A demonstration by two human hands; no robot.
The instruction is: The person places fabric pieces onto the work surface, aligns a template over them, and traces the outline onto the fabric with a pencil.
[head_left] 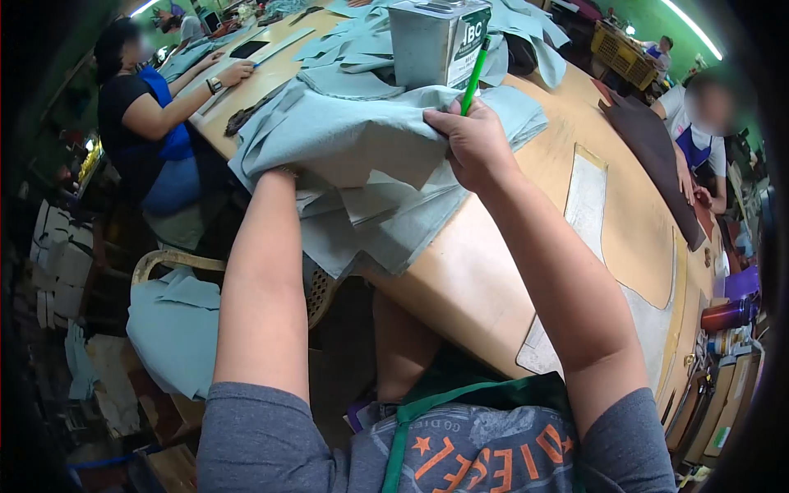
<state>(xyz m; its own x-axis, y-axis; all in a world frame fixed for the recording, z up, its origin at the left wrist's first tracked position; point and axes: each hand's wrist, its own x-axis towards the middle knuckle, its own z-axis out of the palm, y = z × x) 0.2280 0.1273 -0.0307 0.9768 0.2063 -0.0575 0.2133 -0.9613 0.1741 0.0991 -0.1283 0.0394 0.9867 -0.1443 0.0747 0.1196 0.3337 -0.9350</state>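
A pale blue-grey sheet [345, 123], soft like leather or cloth, drapes over my left forearm. My left hand lies underneath it, so the fingers are hidden; only the wrist shows at the sheet's lower edge. My right hand [477, 140] is closed, pinching the sheet's right edge between thumb and fingers. A bright green pen [475, 78] also sticks up from that hand. More sheets of the same colour [386, 238] hang in layers below, over the table edge. Right behind the raised sheet stands a metal can [423, 49] with a green label.
The wooden table [509, 214] carries a pale flat pattern piece [585, 197] and further blue-grey sheets [345, 41]. A person [152, 107] works at the left side, another [699, 131] by a dark sheet [649, 156]. A chair [177, 259] with draped material stands lower left.
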